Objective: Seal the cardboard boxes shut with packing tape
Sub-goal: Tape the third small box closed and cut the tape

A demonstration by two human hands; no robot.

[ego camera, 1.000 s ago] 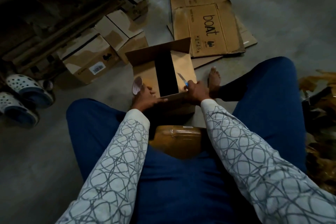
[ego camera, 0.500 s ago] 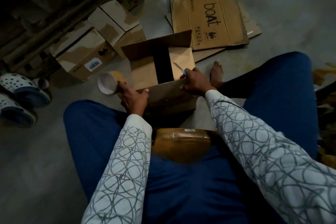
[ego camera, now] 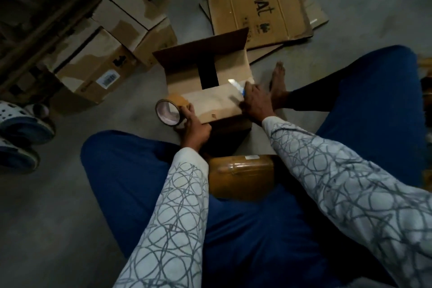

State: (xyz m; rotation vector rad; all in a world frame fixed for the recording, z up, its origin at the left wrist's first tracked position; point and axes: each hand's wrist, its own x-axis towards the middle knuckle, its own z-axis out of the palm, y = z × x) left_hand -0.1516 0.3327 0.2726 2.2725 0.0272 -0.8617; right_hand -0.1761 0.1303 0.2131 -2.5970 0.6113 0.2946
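Since half a second ago we have pushed the near flap [ego camera: 215, 105] flatter across the mouth of the open brown cardboard box [ego camera: 184, 82], and the roll of brown packing tape [ego camera: 171, 112] has come in from the left to sit right beside the flap's left end. Our left hand [ego camera: 195, 127] curls its fingers round that roll, held on edge so the tape can, we judge, be drawn rightward along the flap. Our right hand [ego camera: 256, 103] presses the flap's right end down while its fingers close on a small blue-handled cutter [ego camera: 235, 84], blade pointing far and left, kept ready for cutting the strip; the blur hides the exact hold. The far flap [ego camera: 201, 54] stands upright, so the box on the grey concrete floor [ego camera: 70, 194] between our knees is not yet closed, and no tape is seen on it. A tape-wrapped brown parcel [ego camera: 240, 175] sits near us between the legs.
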